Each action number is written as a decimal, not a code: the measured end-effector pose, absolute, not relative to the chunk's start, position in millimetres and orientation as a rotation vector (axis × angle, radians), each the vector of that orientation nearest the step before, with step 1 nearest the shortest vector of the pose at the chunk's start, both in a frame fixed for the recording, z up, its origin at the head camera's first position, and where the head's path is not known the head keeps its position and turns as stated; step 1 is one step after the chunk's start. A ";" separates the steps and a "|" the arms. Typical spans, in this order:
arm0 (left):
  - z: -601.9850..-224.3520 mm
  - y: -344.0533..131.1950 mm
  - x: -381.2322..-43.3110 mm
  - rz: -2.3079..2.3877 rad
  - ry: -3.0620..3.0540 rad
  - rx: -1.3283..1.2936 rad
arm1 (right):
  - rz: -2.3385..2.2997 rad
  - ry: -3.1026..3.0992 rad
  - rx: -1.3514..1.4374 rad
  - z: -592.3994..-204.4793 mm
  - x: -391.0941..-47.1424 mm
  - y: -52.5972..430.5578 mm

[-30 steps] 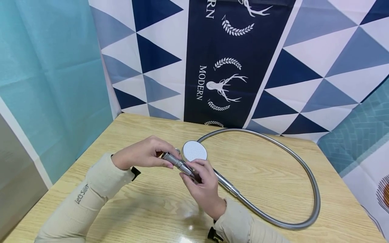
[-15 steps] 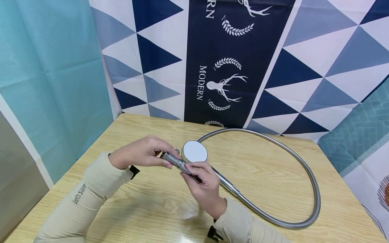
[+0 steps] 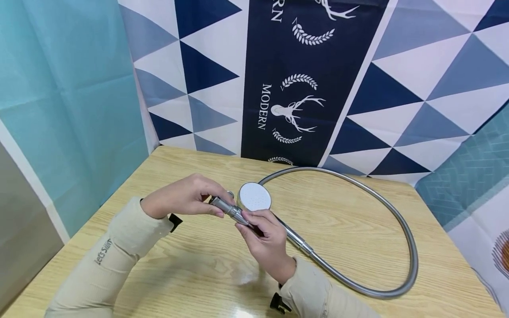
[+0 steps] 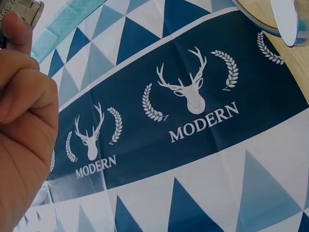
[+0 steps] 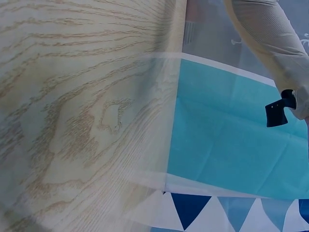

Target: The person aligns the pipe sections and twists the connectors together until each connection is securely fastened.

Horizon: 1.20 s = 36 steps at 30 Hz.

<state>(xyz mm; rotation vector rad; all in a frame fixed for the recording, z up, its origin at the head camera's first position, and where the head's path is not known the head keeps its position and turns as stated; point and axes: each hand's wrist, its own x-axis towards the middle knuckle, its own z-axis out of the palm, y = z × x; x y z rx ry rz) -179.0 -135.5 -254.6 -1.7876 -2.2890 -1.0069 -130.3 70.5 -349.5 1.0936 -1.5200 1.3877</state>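
In the head view my left hand [image 3: 188, 196] pinches the upper left end of a silver cylindrical metal fitting [image 3: 228, 208] between thumb and fingers. My right hand [image 3: 265, 240] grips its lower right end, covering much of it. The fitting slants down to the right above the table. Just behind it lies a shower head [image 3: 254, 196] with a round white face; its chrome handle runs past my right hand. A small round metal part [image 3: 230, 193] shows beyond my left fingers; whether it belongs to the fitting, I cannot tell. Stamped metal [image 4: 24, 9] appears by a finger in the left wrist view.
A flexible metal shower hose [image 3: 401, 221] joins the handle and loops across the right side of the wooden table [image 3: 191, 274]. Patterned cloth [image 3: 214, 110] hangs behind the table and a teal sheet [image 3: 79, 110] at the left. The right wrist view shows the left sleeve [image 5: 270, 38].
Both hands keep their hold on the fitting, and my left hand has shifted slightly leftward and up. The right hand has barely moved; the shower head and hose lie as before.
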 end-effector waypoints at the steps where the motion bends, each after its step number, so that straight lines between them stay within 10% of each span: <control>1: -253.9 -135.8 -178.9 -1.004 -2.289 -1.789 | 1.388 -1.528 1.091 -349.3 -130.2 70.3; 36: -245.9 -127.2 -175.6 -1.004 -2.307 -1.833 | 1.320 -1.428 1.081 -350.0 -131.1 72.1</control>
